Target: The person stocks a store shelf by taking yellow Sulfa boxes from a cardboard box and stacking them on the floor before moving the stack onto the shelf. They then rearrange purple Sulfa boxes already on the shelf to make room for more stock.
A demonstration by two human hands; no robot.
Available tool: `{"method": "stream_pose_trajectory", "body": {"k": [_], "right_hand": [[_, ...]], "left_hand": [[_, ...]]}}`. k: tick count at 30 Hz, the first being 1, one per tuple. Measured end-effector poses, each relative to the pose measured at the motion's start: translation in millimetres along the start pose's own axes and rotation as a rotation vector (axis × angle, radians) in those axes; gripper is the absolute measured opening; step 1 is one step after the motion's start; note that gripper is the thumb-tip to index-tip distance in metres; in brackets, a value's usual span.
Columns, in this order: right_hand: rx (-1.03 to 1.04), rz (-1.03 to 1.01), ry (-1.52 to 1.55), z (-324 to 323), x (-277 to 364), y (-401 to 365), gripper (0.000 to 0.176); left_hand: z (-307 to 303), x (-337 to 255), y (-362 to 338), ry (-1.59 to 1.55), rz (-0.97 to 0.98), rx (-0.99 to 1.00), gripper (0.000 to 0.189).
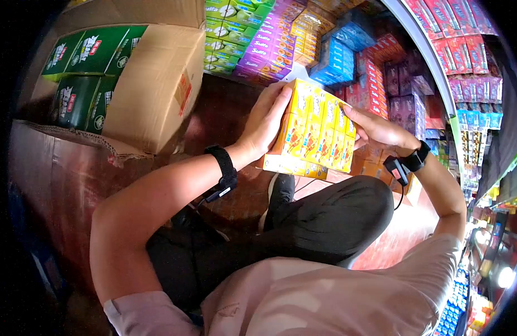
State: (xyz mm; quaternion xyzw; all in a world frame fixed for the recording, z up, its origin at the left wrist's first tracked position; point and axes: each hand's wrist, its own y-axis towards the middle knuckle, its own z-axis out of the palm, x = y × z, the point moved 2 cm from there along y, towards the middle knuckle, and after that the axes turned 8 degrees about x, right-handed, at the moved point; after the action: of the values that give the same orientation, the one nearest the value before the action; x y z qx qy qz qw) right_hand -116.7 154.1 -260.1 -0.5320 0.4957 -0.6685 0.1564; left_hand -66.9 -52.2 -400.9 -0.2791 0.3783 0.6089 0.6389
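Note:
Between my two hands is a block of yellow juice cartons (317, 126), several standing side by side with fruit pictures on their fronts. My left hand (268, 117) presses along its left side, thumb near the top edge. On the opposite side my right hand (376, 130) grips the upper right corner, thumb on top and fingers at the side. More yellow cartons (289, 164) show just under the block, near my knee. Each of my wrists wears a black strap with a small device.
An open cardboard box (158, 95) with green packs (90, 53) stands at left. Ahead, green cartons (230, 33), purple cartons (267, 42) and blue cartons (332, 61) are stacked on a low shelf. Pink packs (463, 53) fill shelving at right. My bent knee (365, 204) is below the block.

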Motion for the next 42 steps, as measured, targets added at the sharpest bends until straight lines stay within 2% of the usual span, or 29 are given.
{"method": "stream_pose_trajectory", "body": {"k": [5, 10, 12, 15, 16, 18, 20, 22, 24, 25, 28, 32, 33, 36, 37, 38, 39, 40, 42], "right_hand": [[0.075, 0.023, 0.058, -1.5, -7.9, 1.7, 0.067], [0.09, -0.015, 0.148, -0.1, -13.4, 3.0, 0.064], [0.122, 0.02, 0.079, 0.6, -2.9, 1.2, 0.066], [0.153, 0.033, -0.037, -15.3, 2.7, 2.9, 0.073], [0.019, 0.062, -0.293, -30.5, 13.9, 4.6, 0.076], [-0.12, 0.052, -0.461, -65.9, 43.6, 9.0, 0.076], [-0.471, -0.325, -1.14, -132.7, 48.7, 32.9, 0.071], [-0.57, -0.194, -1.391, -182.7, 66.3, 61.4, 0.066], [-0.762, -0.25, -1.346, -198.6, 82.3, 82.8, 0.054], [-0.943, -0.49, -1.588, -212.0, 83.4, 99.2, 0.055], [-1.137, -0.362, -1.534, -221.3, 114.3, 126.7, 0.06], [-1.351, -0.705, -1.626, -259.2, 144.8, 155.1, 0.077], [-1.367, -0.642, -1.624, -258.7, 154.9, 155.2, 0.08], [-1.163, -0.664, -1.397, -259.4, 183.2, 160.8, 0.084], [-1.098, -0.643, -1.342, -263.8, 194.6, 162.9, 0.086], [-1.073, -0.719, -1.363, -271.1, 206.1, 168.6, 0.087], [-1.047, -0.791, -1.376, -283.4, 211.1, 178.1, 0.088], [-1.068, -0.826, -1.424, -295.5, 213.9, 188.2, 0.086], [-1.176, -0.857, -1.589, -346.0, 224.3, 210.2, 0.083]], "left_hand": [[-6.5, -3.5, -4.0, 0.043, -0.027, 0.024, 0.036], [-7.1, -6.8, -4.1, 0.198, -0.008, 0.022, 0.044], [-7.7, -8.1, -0.6, 0.312, 0.077, -0.021, 0.044], [-9.8, -11.5, 1.8, 0.359, 0.062, -0.001, 0.044], [-8.9, -11.9, 3.2, 0.32, 0.033, 0.031, 0.044], [-3.7, -19.4, 4.8, 0.243, -0.028, 0.098, 0.043], [2.4, -27.4, 5.1, 0.235, -0.007, 0.134, 0.034], [4.9, -33.8, 4.5, 0.316, 0.006, 0.162, 0.029], [3.9, -30.9, 3.2, 0.196, -0.073, 0.162, 0.024], [2.8, -29.5, 3.0, 0.151, -0.112, 0.173, 0.024], [0.0, -37.2, 6.2, 0.085, -0.204, 0.192, 0.026], [-10.3, -36.5, 15.8, 0.114, -0.252, 0.18, 0.034], [-7.7, -35.0, 16.9, 0.057, -0.156, 0.12, 0.043], [-11.3, -26.0, 16.7, 0.007, -0.205, 0.173, 0.047], [-11.5, -26.2, 16.7, 0.076, -0.154, 0.158, 0.049], [-9.7, -21.7, 18.3, -0.005, -0.141, 0.154, 0.053], [-13.3, -25.0, 17.7, 0.052, -0.194, 0.195, 0.055], [-17.7, -27.8, 16.6, 0.11, -0.252, 0.238, 0.057], [-19.3, -27.0, 16.8, 0.227, -0.158, 0.218, 0.062]]}}
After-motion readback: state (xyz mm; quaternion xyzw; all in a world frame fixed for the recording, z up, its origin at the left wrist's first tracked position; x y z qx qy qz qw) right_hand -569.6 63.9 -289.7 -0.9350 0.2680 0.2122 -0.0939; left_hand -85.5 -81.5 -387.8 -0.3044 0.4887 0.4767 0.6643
